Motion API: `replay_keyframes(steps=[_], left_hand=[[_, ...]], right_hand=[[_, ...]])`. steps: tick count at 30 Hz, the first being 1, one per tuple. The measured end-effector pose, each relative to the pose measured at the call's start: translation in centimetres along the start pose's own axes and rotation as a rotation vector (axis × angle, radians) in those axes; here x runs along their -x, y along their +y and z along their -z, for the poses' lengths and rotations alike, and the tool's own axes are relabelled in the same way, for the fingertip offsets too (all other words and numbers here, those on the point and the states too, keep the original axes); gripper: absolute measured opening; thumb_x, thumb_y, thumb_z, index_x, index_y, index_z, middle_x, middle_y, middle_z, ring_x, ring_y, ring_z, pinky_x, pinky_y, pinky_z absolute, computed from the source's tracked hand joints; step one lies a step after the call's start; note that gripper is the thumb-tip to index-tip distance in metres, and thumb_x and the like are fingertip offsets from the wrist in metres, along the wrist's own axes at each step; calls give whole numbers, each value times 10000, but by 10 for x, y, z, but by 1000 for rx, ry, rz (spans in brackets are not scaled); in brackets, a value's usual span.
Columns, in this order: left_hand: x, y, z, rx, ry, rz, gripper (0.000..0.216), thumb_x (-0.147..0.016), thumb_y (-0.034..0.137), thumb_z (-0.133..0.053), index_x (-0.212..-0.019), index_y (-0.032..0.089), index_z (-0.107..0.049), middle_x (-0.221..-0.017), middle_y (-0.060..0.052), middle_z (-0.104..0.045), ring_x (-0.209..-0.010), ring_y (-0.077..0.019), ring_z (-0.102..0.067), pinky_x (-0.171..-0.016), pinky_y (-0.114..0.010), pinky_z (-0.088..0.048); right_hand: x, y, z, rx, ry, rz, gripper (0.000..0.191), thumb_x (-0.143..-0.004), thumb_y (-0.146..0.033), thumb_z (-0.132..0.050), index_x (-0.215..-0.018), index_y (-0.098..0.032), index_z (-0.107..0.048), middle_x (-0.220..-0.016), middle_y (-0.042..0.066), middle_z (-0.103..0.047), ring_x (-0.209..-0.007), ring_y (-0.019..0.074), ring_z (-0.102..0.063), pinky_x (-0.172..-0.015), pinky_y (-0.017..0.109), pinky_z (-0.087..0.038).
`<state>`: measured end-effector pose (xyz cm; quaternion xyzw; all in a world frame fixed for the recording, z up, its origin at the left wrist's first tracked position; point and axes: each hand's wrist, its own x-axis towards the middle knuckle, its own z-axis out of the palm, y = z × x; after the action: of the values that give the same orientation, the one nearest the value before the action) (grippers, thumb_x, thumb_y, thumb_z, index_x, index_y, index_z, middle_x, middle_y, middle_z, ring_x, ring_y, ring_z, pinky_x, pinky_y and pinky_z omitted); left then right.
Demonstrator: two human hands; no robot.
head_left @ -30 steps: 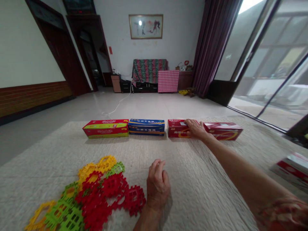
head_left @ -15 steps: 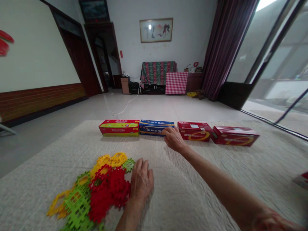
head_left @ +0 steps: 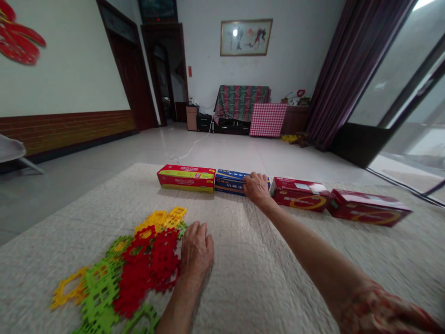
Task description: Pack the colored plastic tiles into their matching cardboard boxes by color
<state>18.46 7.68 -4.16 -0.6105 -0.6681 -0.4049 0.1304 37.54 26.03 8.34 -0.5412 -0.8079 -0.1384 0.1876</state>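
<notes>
My right hand (head_left: 257,187) reaches forward to the right part of a blue box (head_left: 229,182), its fingers bent over the box and hiding part of its front. Left of that box stands a red and yellow-green box (head_left: 187,178), end to end with it. To the right lie a dark red box (head_left: 301,194) and a second dark red box (head_left: 370,208). My left hand (head_left: 197,246) lies palm down on the pale mat (head_left: 250,260), fingers loosely stretched out. It is beside a pile of flat interlocking plastic pieces: red (head_left: 149,264), green (head_left: 100,287) and yellow (head_left: 156,220).
Tiled floor (head_left: 149,148) runs beyond the mat, with a white cable (head_left: 193,147) across it. A cabinet under a patterned cloth (head_left: 241,102) stands at the far wall. A chair (head_left: 12,150) is at the left, a purple curtain (head_left: 333,79) and glass door at the right.
The view has turned left and tilted, so the boxes appear farther right. My right hand has moved up onto the blue box. My left hand remains beside the plastic pieces.
</notes>
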Motion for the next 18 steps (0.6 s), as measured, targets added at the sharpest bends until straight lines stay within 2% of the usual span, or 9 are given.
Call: replay_keyframes(steps=[6,10,14,18], left_hand=[[-2,5,5,-3,4,6,296,-825,155,-539,-1086,184,-675,-1125,-149,-661,-1109,-317,-587,-980,-485,-482],[-3,10,10,-51,-55,41,295,-842,159,-521,-1086,158,-687,-1155,-158,-662,-1138,-311,-580,-993,-468,-478],[-4,13,11,-71,-121,104,331,-851,164,-508,-1131,135,-683,-1211,-164,-655,-1183,-302,-570,-1025,-450,-470],[-7,10,8,45,-66,123,338,-833,151,-498,-1111,136,-689,-1174,-168,-675,-1161,-296,-597,-1033,-459,-474]], right_hand=[[1,-9,3,26,-32,-23,349,-921,-200,-440,-1099,-204,-740,-1109,199,-629,-1030,351,-514,-905,490,-306],[2,-13,12,58,-74,-25,333,-916,-202,-443,-1027,-172,-755,-1091,207,-633,-1003,347,-524,-870,471,-320],[10,-15,34,104,-111,-11,315,-917,-207,-450,-985,-147,-752,-1053,186,-649,-981,317,-540,-861,439,-315],[45,-16,61,140,-129,43,279,-919,-210,-474,-966,-166,-746,-1055,146,-661,-986,280,-536,-885,406,-296]])
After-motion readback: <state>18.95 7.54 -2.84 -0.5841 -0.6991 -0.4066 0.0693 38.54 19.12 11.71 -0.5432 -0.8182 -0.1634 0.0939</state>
